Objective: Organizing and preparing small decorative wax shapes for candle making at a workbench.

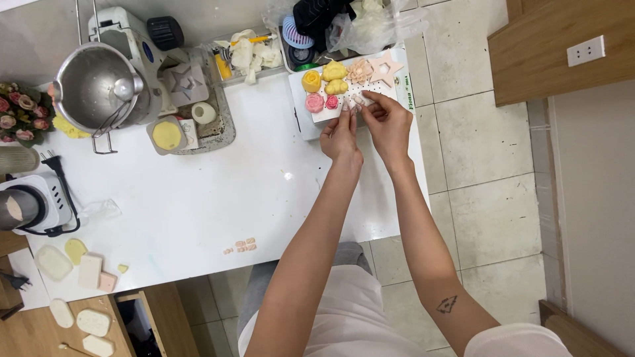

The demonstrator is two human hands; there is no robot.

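— Where were the hands at that moment?

— Both were over the white perforated board at the far right end of the white worktop. The left hand and the right hand were close together, fingertips nearly meeting at the board's near edge.

— Holding what?

— The fingers of both hands were pinched narrow around something small and pale; it was too small to tell what, or which hand actually gripped it.

— And on the board?

— Moulded shapes, touching or just beside one another: a yellow rose-shaped piece, two yellow lumpy pieces, a pink rose-shaped piece, a smaller pink piece, a pale peach flower and a pale peach star. The hands were just in front of the pink ones.

— Anything else on the worktop?

— A steel mixing bowl on a white stand mixer at the far left, a grey tray with a yellow disc in a mould beside it, and small peach crumbs near the front edge, well apart from the hands. Pale bars and ovals lay at the left corner.
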